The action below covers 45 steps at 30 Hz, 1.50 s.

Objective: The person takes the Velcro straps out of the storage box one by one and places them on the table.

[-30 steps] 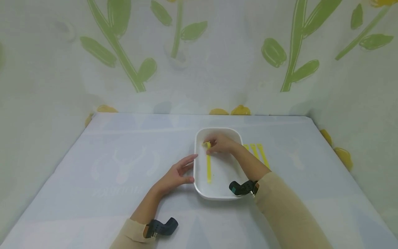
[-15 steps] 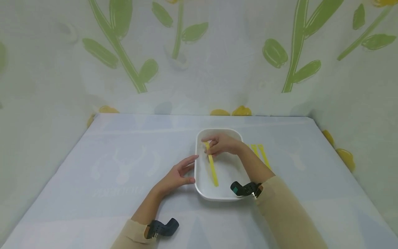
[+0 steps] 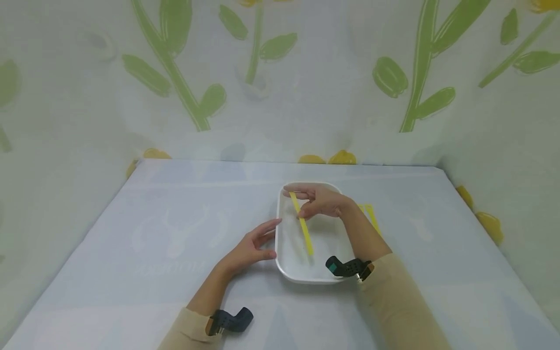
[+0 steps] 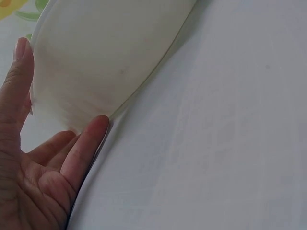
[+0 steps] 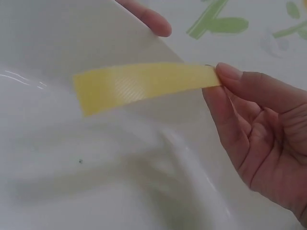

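Note:
A white rectangular tray [image 3: 288, 277] with rounded corners sits on the table. My right hand [image 3: 321, 201] is over the inside of it, pinching a flat yellow strip [image 3: 305, 231] between thumb and fingers. In the right wrist view, the strip's near end is between the thumb and finger [image 5: 268, 115], and its ribbed free end points left above the tray floor. My left hand [image 3: 247, 250] rests against the tray's left side with relaxed fingers. The left wrist view has those fingertips touching the outer wall [image 4: 105, 52].
More yellow strips [image 3: 372, 216] lie on the table just right of the tray, partly hidden by the right forearm. The pale table [image 3: 175, 277] reaches back to a wall [image 3: 323, 87] painted with green plants.
The yellow strip has been lifted off the tray floor, and its lower end has swung right. My right hand has shifted slightly up and right; the left hand stays against the tray.

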Available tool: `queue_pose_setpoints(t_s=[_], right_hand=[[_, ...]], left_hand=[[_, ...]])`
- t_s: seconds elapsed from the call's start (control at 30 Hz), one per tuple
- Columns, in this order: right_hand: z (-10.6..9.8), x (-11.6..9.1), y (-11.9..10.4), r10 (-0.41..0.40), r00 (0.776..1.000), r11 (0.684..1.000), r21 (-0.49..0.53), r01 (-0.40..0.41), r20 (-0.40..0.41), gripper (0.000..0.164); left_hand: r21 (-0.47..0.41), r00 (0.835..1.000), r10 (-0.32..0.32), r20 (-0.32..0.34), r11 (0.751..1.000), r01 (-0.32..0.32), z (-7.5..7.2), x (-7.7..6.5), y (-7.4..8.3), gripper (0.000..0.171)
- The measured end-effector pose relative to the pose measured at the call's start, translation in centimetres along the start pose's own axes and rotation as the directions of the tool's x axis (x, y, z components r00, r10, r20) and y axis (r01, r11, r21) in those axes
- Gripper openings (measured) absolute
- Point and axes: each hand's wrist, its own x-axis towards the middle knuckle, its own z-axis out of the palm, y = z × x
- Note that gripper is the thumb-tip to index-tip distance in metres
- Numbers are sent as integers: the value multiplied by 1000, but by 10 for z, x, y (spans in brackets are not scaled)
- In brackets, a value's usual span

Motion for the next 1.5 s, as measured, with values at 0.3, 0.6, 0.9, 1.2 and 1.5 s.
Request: queue_pose_setpoints(t_s=[0.3,0.6,0.9,1.2,1.5], right_hand=[[1,-8,-18,-35,996,995,-95,43,80,88],[-9,-25,-35,-72,994,990,-117,81,76,91],[-18,-48,-48,-89,995,978,-182,97,55,89],[-27,-75,-54,-109,994,974,-201,108,5,88],[-42,-108,-47,-96,993,970,-229,78,-69,89]], left_hand=[[5,1000,-7,-2,1000,7,-2,-1,-2,78],[13,1000,5,-8,1000,-5,-2,3,-1,83],[-13,1000,17,4,1000,-17,-3,4,-1,82],[-13,1000,18,7,1000,-18,-4,5,0,81],[-27,1000,25,8,999,-25,-4,6,-1,80]])
